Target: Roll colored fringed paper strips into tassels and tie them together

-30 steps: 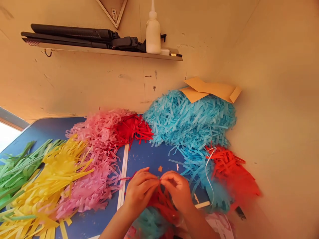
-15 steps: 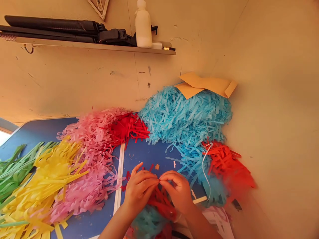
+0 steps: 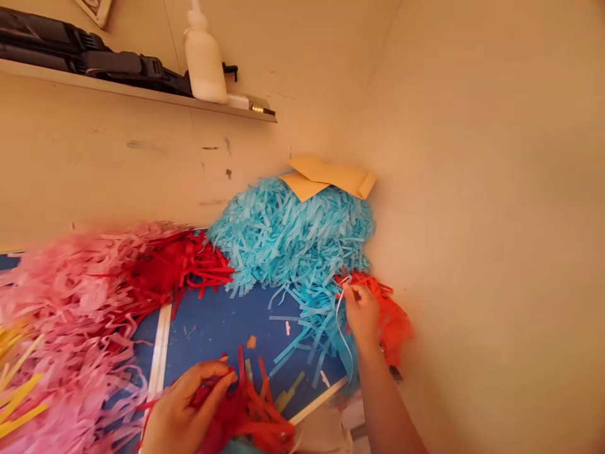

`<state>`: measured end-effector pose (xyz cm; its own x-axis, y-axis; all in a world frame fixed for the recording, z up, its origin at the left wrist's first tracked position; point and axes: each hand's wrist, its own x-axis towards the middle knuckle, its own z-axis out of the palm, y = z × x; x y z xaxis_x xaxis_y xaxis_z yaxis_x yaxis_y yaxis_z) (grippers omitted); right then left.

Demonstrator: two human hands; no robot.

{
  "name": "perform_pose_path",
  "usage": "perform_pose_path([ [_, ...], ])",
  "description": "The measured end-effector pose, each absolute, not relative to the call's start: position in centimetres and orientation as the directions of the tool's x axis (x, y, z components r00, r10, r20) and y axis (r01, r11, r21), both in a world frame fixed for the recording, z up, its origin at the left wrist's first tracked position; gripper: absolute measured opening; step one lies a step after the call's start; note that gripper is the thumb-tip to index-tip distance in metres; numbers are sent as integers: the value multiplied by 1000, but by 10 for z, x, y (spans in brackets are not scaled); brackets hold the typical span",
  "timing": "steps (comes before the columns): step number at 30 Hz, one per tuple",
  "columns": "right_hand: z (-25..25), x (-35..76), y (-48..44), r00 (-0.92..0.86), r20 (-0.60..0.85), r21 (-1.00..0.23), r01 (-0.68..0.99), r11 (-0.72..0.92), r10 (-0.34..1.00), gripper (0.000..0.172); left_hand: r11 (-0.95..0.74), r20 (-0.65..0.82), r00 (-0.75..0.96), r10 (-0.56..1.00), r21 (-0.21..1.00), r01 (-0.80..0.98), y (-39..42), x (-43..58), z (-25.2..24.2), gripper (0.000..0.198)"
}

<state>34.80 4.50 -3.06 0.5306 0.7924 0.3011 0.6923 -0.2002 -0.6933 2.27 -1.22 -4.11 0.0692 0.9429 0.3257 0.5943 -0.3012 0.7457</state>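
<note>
The left hand [image 3: 182, 410] is curled closed around a bunch of red strips [image 3: 250, 419] at the near edge of the desk [image 3: 212, 325]. The loose ends fan up and to the right of the fist. The right hand [image 3: 363, 315] is stretched out to the orange heap [image 3: 392, 321] at the desk's right edge, against the side wall. Its fingers are drawn narrow where a thin white strip [image 3: 341, 328] loops down. The view is blurred there, and I cannot tell whether they have closed on that strip, on orange paper, or on nothing.

The strips look like thin cut paper, so they are probably very light, limp and quick to tangle or tear. A bunch is likely best pinched where the strips are gathered, since loose tips would slide out or rip.

The blue heap [image 3: 293, 239] fills the desk's far right corner and spills toward the orange one, so its strands lie across the right hand's path. Tan paper pieces [image 3: 331, 176] rest on top of it. Dark red strips [image 3: 177, 265] and a pink heap [image 3: 61, 302] crowd the far left side, with yellow strips [image 3: 14, 391] at the left edge. Small scraps dot the bare middle. On the wall shelf [image 3: 142, 94] stand a white bottle [image 3: 204, 60] and black tools [image 3: 70, 47].
</note>
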Motion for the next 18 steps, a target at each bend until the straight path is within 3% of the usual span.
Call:
perform_pose_path([
  [2, -23, 378, 61, 583, 296, -649, 704, -289, 756, 44, -230, 244, 47, 969, 810, 540, -10, 27, -42, 38],
  [6, -21, 395, 78, 576, 285, -639, 710, -296, 767, 38, -104, 120, -3, 993, 875, 473, -9, 39, -47, 43],
  [10, -26, 396, 82, 514, 196, -710, 662, -240, 835, 41, -50, 65, -20, 998, 899, 434, -11, 35, -48, 42],
  [14, -19, 368, 63, 454, 199, -807, 578, -117, 869, 43, -42, 69, -51, 996, 914, 403, -16, 30, -39, 36],
  [16, -14, 332, 43, 343, 191, -855, 518, -15, 920, 38, -52, 49, 17, 999, 947, 316, -20, 36, -30, 33],
  [18, -11, 287, 21, 77, 195, -915, 372, 154, 978, 28, -46, 24, 145, 989, 987, 154, -25, 47, -22, 32],
])
